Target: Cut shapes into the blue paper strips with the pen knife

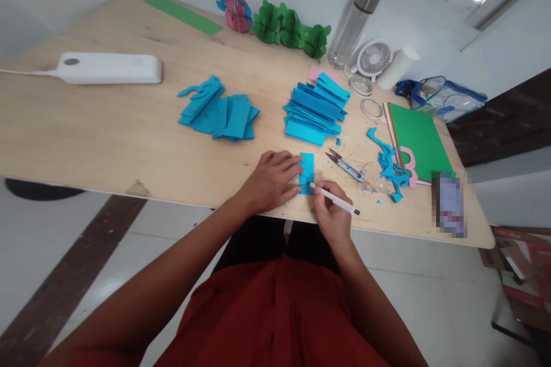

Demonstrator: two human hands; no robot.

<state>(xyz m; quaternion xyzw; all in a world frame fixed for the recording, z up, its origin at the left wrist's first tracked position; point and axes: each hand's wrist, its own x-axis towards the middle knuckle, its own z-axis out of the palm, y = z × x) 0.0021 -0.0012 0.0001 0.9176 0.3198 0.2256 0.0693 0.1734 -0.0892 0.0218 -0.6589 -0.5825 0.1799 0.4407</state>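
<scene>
One small blue paper rectangle, apparently mid-drawing — left hand spread against its edge, right hand's fingers pinching slim white pen; next stroke needs steady paper.

- Table, near front edge: paper piece; snips to its right.
- Behind paper piece: paper stack; second paper pile left of that stack.
- Back edge: bottle; fan just to its right.
- Near right edge: sheets; scraps along their left side.
</scene>
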